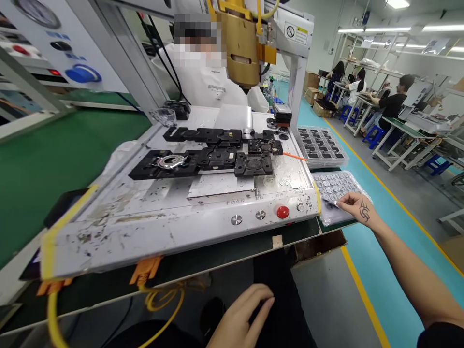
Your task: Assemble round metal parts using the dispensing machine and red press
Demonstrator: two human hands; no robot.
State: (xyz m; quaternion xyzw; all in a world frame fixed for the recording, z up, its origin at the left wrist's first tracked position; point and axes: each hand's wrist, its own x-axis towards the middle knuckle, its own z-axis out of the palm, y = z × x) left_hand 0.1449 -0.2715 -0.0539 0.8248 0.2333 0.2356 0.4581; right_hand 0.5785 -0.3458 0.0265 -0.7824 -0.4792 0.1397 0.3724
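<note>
My right hand (357,205) pinches a small thin piece (330,202), dark with a pale edge, over the near end of a clear plastic tray (353,181) of round silvery discs. My left hand (241,316) is in front of the bench over dark trousers, its fingers curled and the thumb tip close against the index finger; nothing shows between them. On the white machine base sit black fixtures (217,157), the left one bearing a silvery ring-shaped part (172,161). Two loose round discs (284,181) lie right of the fixtures.
A gold-coloured machine head (241,48) hangs above the fixtures. Push buttons, one red (282,212), line the base's front edge. Behind the tray of discs stands a clear tray of black parts (322,145). Yellow cables (54,319) hang below. One person sits opposite; others work at right.
</note>
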